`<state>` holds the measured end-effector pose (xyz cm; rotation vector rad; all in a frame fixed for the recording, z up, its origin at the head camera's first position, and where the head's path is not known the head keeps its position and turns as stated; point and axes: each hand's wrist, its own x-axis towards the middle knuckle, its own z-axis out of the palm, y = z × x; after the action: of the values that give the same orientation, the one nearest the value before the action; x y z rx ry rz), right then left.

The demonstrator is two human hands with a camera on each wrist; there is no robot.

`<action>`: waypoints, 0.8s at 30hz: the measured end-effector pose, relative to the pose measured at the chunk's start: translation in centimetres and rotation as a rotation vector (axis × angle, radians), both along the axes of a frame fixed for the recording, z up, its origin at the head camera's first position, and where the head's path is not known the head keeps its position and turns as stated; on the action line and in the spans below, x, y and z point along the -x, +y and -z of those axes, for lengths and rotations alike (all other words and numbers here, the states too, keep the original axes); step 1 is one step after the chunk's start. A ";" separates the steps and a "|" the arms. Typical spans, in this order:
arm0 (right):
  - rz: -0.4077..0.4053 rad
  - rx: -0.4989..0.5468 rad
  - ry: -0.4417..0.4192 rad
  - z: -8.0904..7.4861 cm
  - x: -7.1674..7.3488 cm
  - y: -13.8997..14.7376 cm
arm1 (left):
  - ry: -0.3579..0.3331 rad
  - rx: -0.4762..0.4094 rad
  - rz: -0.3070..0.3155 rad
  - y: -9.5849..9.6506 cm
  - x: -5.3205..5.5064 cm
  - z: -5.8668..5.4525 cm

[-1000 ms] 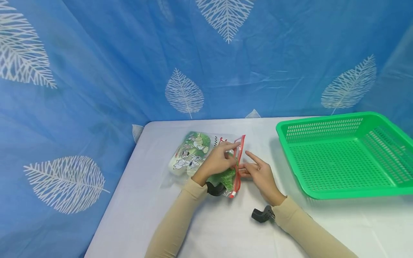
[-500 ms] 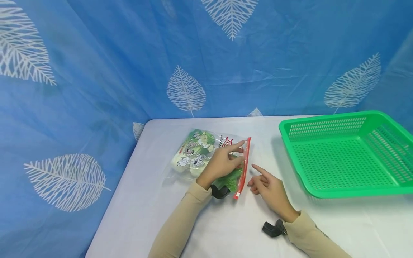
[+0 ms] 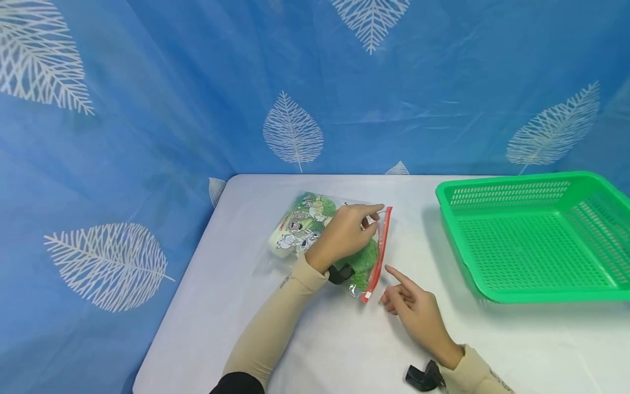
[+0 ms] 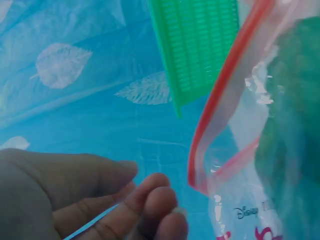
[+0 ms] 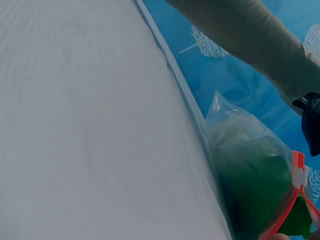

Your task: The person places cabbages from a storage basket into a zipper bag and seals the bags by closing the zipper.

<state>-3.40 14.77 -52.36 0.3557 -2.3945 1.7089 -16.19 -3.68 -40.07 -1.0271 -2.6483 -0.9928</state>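
Observation:
A clear zip bag point(image 3: 295, 224) with cartoon prints lies on the white table. Inside shows a leafy green vegetable point(image 3: 365, 260), pale at its other end. Along the bag's right edge runs a red zip strip point(image 3: 382, 251) with a white slider point(image 5: 299, 177) at its near end. My left hand point(image 3: 346, 230) is over the bag, index finger stretched towards the far end of the strip; the left wrist view shows nothing between thumb and fingers. Just right of the strip, my right hand point(image 3: 418, 312) holds its index finger out, other fingers loosely bent and holding nothing.
A green plastic basket point(image 3: 534, 251) with perforated walls stands on the table to the right. Behind and to the left hangs a blue curtain point(image 3: 206, 98) with white leaf prints. A black wrist camera point(image 3: 424, 377) sits beside the right wrist.
My right hand has drawn away from the red strip, towards the near right. The left hand has slid towards the strip's far end, and the strip now lies straighter.

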 end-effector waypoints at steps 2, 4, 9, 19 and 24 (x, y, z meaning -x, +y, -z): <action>-0.008 0.016 0.025 0.1 -0.4 -0.6 | -0.003 -0.026 0.004 -0.6 -0.2 -0.1; -0.035 0.029 0.054 0.2 -0.9 -1.3 | -0.017 -0.072 -0.008 -2.0 -1.2 0.1; -0.113 0.019 0.157 0.2 -1.8 -2.6 | -0.092 -0.256 -0.008 -6.4 -5.9 2.1; -0.078 0.123 0.006 -0.1 -1.6 -2.0 | -0.541 -0.627 -0.050 -6.5 -12.5 10.1; -0.062 0.248 -0.121 0.2 -1.6 -2.8 | -0.680 -0.683 -0.042 -5.0 -13.6 11.8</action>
<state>-1.76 11.95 -52.52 0.2998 -2.2337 2.0825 -2.62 -8.70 -51.87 -0.5226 -2.3626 -2.3336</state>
